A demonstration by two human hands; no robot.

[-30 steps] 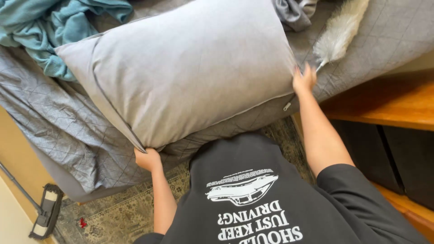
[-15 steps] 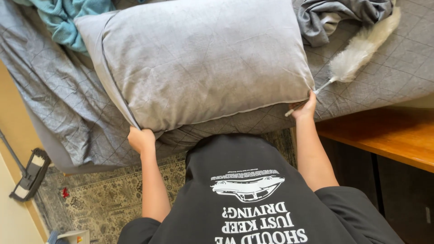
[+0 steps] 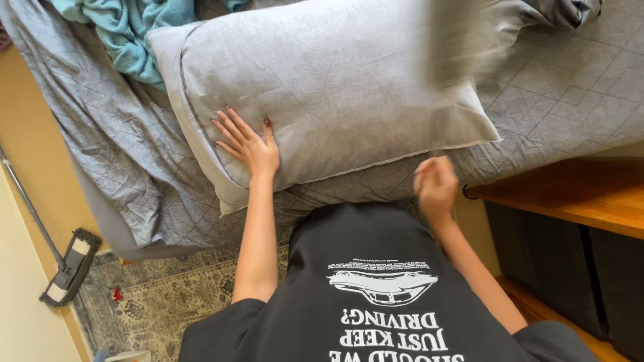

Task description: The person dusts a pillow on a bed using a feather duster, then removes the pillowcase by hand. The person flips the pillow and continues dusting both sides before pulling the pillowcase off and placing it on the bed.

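Grey quilted bedding [image 3: 557, 114] covered the bed, and the big grey pillow [image 3: 335, 94] lay flat on it near the edge. Half a second before, both hands gripped the pillow's corners; now the left hand [image 3: 248, 144] pressed on it with open, spread fingers, while the right hand [image 3: 436, 184] had let go, blurred, fingers loosely curled, holding nothing. So the pillow was set down; it looked plump, smooth, with faint creases.
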